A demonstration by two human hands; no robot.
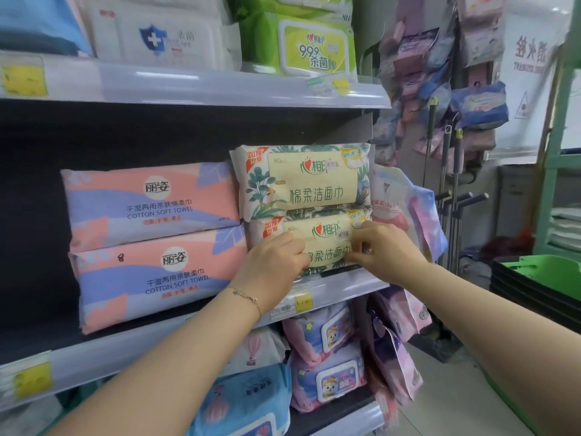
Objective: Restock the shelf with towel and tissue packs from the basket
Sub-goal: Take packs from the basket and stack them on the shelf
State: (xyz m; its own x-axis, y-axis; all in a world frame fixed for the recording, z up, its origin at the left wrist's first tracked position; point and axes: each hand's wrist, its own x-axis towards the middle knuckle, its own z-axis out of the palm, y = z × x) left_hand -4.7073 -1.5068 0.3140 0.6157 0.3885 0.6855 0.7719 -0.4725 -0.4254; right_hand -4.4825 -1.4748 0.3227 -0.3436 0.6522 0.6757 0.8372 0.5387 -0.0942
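Two cream, leaf-printed facial towel packs are stacked at the right end of the middle shelf (327,286). The upper leaf pack (305,180) lies on the lower leaf pack (327,237). My left hand (273,269) presses the lower pack's left front with curled fingers. My right hand (382,253) pinches its right front edge. To the left stand two pink-and-lilac cotton soft towel packs, the upper cotton pack (151,202) on the lower cotton pack (157,278). The green basket (544,272) shows at the right edge; its contents are hidden.
The shelf above carries white wipes (157,36) and green wipes (301,42). The shelf below holds blue and pink wet-wipe packs (327,357). Hanging pastel packs (405,221) crowd the shelf's right end. Mop handles (452,190) lean behind them. The middle shelf's far left is dark.
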